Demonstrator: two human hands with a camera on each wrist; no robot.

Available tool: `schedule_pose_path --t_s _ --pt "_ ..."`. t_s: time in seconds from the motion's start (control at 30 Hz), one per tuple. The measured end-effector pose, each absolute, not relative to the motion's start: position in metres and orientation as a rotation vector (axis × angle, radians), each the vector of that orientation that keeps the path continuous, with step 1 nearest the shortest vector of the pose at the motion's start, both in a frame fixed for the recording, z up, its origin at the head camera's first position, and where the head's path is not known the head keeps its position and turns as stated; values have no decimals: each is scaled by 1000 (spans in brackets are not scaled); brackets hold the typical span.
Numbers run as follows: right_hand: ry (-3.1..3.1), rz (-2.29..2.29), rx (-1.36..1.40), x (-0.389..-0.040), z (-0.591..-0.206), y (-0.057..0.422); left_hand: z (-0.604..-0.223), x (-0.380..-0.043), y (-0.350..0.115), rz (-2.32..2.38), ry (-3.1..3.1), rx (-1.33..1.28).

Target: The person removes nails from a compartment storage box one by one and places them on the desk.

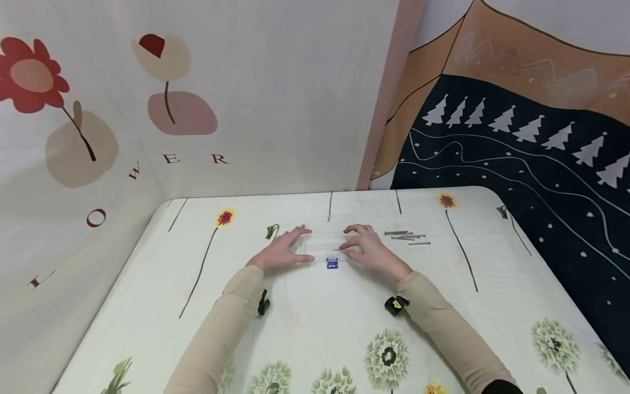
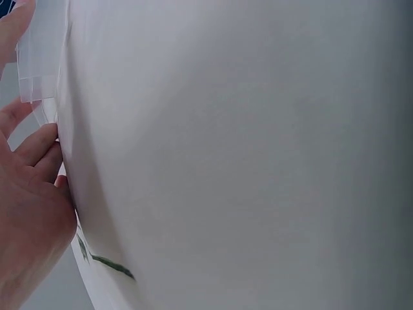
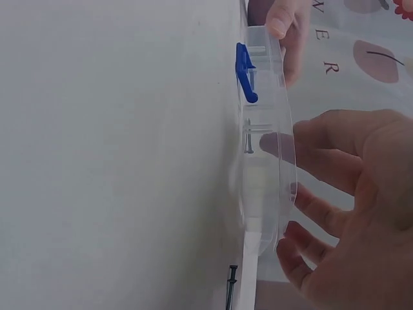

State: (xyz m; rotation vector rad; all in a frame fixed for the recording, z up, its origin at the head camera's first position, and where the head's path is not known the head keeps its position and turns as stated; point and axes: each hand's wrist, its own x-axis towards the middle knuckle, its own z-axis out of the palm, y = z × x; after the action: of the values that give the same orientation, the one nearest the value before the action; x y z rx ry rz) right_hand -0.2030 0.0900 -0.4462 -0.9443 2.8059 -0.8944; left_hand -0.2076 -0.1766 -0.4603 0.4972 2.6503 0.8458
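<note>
A clear plastic box [image 3: 266,187] with a blue latch [image 1: 332,263] lies on the table between the two hands. The left hand [image 1: 283,251] holds its left end, thumb along the near side and fingers at the far side. Inside the box, thin nails [image 3: 250,137] show through the transparent wall. My right hand [image 1: 371,251] reaches over the right part of the box with bent, spread fingers. Seen from the right wrist, one fingertip [image 3: 268,143] shows through the plastic, close beside a nail.
Several loose nails [image 1: 406,236] lie on the table to the right of the right hand; one [image 3: 231,284] is near the box's end. The flower-print tablecloth [image 1: 315,328] covers the table. Patterned curtains [image 1: 275,109] hang behind and at the sides.
</note>
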Motion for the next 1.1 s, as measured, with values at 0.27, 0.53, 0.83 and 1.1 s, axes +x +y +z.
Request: schedule_pose_path --t_s 0.27,0.53,0.83,1.1 --pt "2789 -702 -946 -198 -446 86 -461 -208 -177 884 2646 481" --pt "2793 -755 -954 -197 -445 96 -462 -209 -176 877 2647 499" --pt "2744 -873 -994 -198 -446 107 -462 -208 -177 897 2643 508" --pt "2849 -834 -851 -195 -444 110 -460 -207 -176 902 2649 512"
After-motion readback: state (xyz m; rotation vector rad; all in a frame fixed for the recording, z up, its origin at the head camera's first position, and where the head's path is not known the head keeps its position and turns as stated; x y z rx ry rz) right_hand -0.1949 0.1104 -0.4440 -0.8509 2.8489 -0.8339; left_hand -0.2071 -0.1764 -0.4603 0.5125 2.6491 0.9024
